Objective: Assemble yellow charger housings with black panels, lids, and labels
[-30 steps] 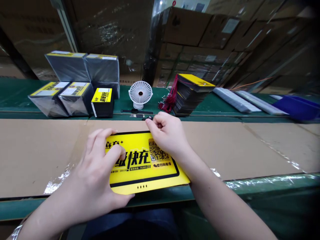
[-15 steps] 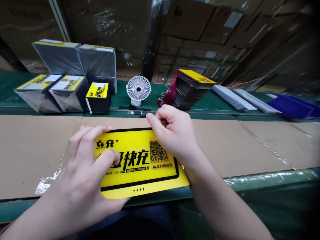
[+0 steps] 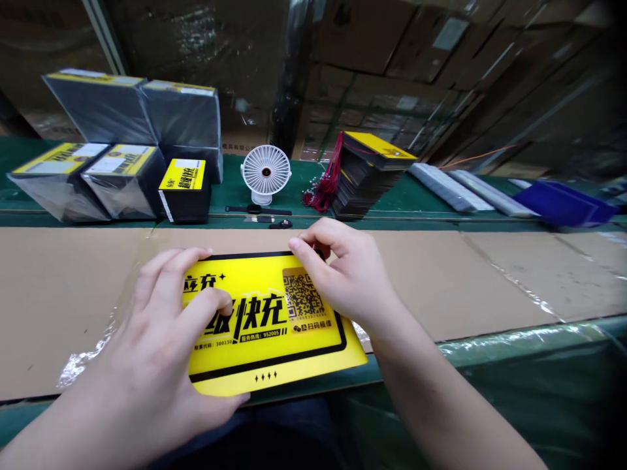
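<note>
My left hand (image 3: 161, 333) grips a yellow printed card (image 3: 264, 356) by its left side, with fingers over the top edge and thumb under the bottom edge. Black lettering, a black border and a QR code (image 3: 304, 294) show on its face, tilted towards me. My right hand (image 3: 347, 267) is closed at the card's upper right corner, thumb and forefinger pinched by the top edge. What lies in that pinch is too small or hidden to make out, and the hand covers that corner.
Cardboard (image 3: 416, 274) covers the bench front. Behind it stand wrapped stacks of cards (image 3: 122, 183), a small black-sided stack (image 3: 183, 189), a white fan (image 3: 266, 173), a watch (image 3: 255, 209), and a tall card stack (image 3: 365, 179) with red cords (image 3: 328, 176). Blue material (image 3: 563, 203) lies right.
My right hand has dropped slightly, its thumb and forefinger now closer to the card's top edge. The left hand keeps its hold. The whole view has shifted a little.
</note>
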The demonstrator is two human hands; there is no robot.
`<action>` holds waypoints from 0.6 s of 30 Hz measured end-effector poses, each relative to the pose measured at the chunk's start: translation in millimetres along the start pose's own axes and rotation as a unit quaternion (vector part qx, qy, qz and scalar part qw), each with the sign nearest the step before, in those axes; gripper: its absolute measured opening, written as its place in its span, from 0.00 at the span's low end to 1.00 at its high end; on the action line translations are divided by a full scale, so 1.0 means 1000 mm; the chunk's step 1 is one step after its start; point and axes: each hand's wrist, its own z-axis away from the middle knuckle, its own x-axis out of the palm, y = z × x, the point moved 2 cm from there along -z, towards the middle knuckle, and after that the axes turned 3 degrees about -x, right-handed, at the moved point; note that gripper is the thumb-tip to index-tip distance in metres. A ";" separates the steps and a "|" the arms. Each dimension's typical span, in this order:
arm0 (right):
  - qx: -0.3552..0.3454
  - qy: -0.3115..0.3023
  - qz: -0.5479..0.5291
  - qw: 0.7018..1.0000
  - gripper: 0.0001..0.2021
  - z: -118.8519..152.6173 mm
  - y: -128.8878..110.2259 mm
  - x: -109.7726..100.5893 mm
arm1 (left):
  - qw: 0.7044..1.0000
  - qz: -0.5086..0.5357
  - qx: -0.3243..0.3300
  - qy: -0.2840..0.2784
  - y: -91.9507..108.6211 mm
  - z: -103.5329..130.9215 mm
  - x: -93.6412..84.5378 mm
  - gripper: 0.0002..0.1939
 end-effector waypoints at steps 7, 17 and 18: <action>-0.016 -0.102 -0.036 0.994 0.14 0.026 0.017 -0.021 | 0.999 0.007 -0.025 -0.029 0.002 -0.004 0.002 0.27; 0.035 -0.150 -0.001 0.988 0.24 0.049 0.028 -0.027 | 0.999 0.004 0.008 -0.036 -0.007 -0.004 0.010 0.27; 0.044 -0.157 -0.006 0.987 0.24 0.048 0.028 -0.027 | 0.999 0.004 0.014 -0.033 -0.007 -0.004 0.011 0.27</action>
